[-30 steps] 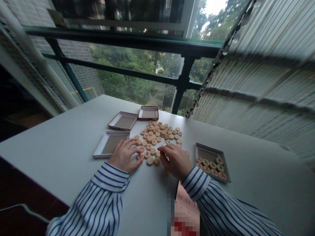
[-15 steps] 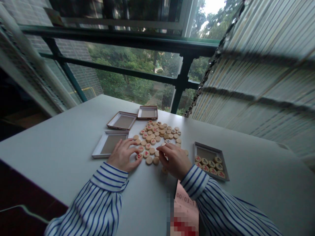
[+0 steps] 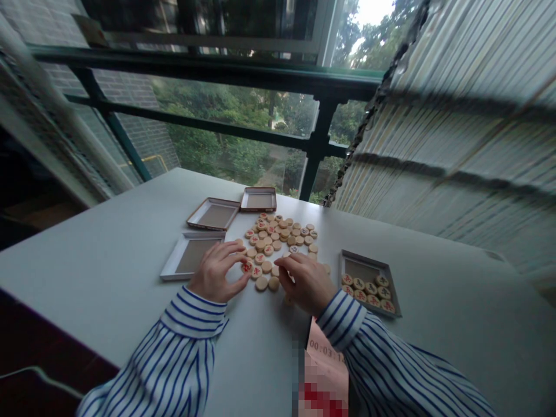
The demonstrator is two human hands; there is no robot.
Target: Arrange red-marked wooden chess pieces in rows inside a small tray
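Observation:
Round wooden xiangqi pieces (image 3: 277, 245) lie in a loose heap mid-table, some showing red or black characters, others blank side up. At the heap's near left edge, my left hand (image 3: 217, 271) curls its thumb and index finger around a red-marked xiangqi piece (image 3: 247, 267). My right hand (image 3: 309, 282) hovers over the near right part of the heap with fingers bent together. Its fingertips cover what they may hold. To its right, a shallow grey box (image 3: 396, 289) contains rows of red and black-marked pieces.
Three shallow boxes stand back left: a grey tray (image 3: 170, 260) beside my left hand, a brown-edged box (image 3: 214, 213) behind it and another box (image 3: 259, 200) farther back. A pink-screened timer (image 3: 325, 370) sits under my right forearm. Windows and a pleated blind border the white table (image 3: 108, 249).
My left thumb and index finger have closed around a red-marked piece and shifted it slightly away from me. My right hand stays nearly in place. The view has moved a little.

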